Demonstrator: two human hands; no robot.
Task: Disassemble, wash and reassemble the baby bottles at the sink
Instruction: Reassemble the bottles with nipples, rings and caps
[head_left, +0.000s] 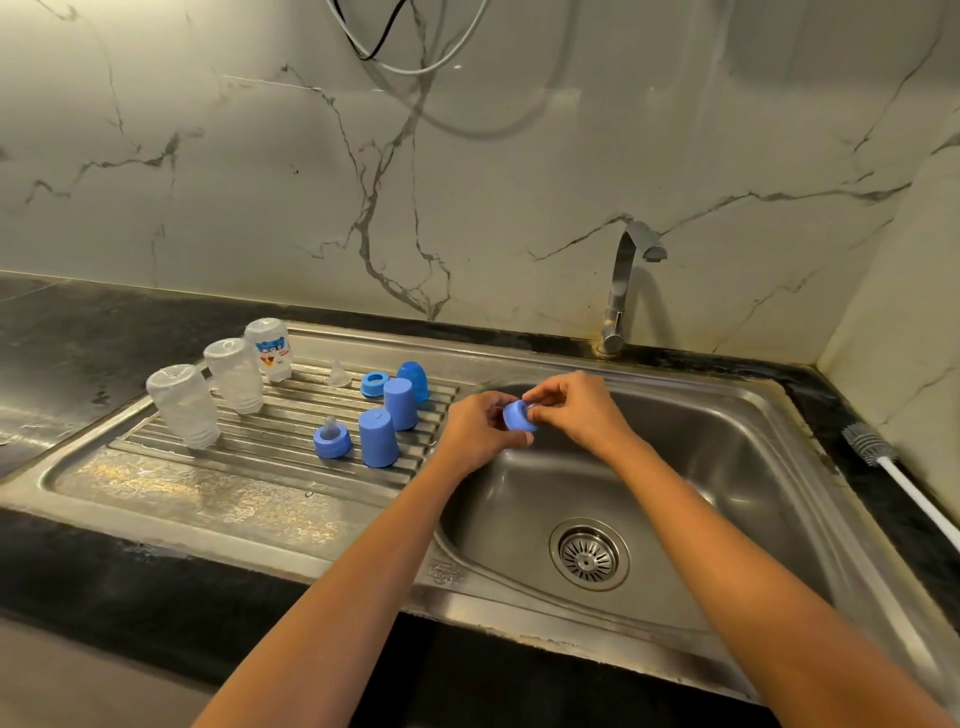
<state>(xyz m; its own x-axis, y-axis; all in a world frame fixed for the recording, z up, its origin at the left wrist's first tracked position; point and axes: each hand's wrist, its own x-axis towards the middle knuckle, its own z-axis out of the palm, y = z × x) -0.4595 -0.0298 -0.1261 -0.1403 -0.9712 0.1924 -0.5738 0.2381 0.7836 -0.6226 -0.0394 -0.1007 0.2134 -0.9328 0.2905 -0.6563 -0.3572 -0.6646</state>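
Over the left rim of the sink basin (727, 467), my left hand (478, 431) holds a blue bottle collar ring (517, 415). My right hand (576, 410) pinches a clear teat at the ring's opening; the teat is mostly hidden by my fingers. On the ribbed drainboard (260, 441) three clear bottle bodies (184, 405) (234, 375) (268, 348) stand upside down. Near them sit a blue ring with a teat fitted (331, 439), a bare blue ring (373, 383), a loose clear teat (338, 375) and three blue caps (378, 437) (400, 403) (414, 380).
A steel tap (621, 291) rises behind the basin, with no water running. The drain strainer (588, 553) lies at the basin bottom. A bottle brush (878, 457) with a white handle rests on the dark counter to the right. Cables hang on the marble wall.
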